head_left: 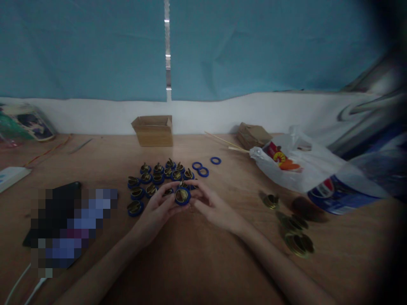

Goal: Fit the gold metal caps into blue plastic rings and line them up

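A round gold-coloured metal piece with a blue ring round it (182, 196) is held up between my hands. My left hand (158, 210) grips it from the left, thumb and fingers closed on its edge. From the right, my right hand (215, 207) has its bent fingers closed at the same piece. Just behind stand several similar blue-ringed gold pieces (158, 178), many with small flaps raised. My fingers partly hide some of them. Loose blue rings (202, 171) lie beyond my right hand, two of them overlapping.
Several gold pieces without rings (299, 243) lie at the right, near a blue-labelled plastic container (343, 195) and a white plastic bag (295, 169). Small cardboard boxes (154, 134) stand at the back. A black device (57, 203) and cables are on the left.
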The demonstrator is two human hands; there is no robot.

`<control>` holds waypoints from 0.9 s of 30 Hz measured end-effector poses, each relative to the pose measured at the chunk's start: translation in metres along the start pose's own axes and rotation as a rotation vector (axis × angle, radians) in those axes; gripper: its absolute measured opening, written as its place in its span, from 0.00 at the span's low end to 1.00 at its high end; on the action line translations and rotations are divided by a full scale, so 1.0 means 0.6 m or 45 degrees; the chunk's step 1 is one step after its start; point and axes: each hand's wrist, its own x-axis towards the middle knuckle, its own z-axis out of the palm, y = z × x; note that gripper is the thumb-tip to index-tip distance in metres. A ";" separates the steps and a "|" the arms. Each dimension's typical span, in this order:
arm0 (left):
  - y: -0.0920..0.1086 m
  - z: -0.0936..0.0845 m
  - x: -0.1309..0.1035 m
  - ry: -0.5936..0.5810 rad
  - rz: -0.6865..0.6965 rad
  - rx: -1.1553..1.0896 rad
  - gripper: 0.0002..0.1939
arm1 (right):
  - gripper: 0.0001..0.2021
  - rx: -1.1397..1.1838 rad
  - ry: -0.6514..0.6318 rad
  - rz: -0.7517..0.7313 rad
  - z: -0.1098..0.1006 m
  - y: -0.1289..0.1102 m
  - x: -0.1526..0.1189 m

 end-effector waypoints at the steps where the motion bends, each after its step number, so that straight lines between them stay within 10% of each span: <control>1: 0.001 0.000 -0.001 -0.020 -0.009 -0.015 0.20 | 0.19 0.007 0.004 -0.001 0.000 0.000 0.001; 20: 0.001 -0.007 0.000 -0.166 0.007 0.121 0.24 | 0.17 0.189 -0.047 0.046 0.009 0.000 0.001; 27: -0.002 -0.006 0.001 -0.167 0.022 0.123 0.21 | 0.18 -0.250 0.009 -0.089 0.000 0.006 0.001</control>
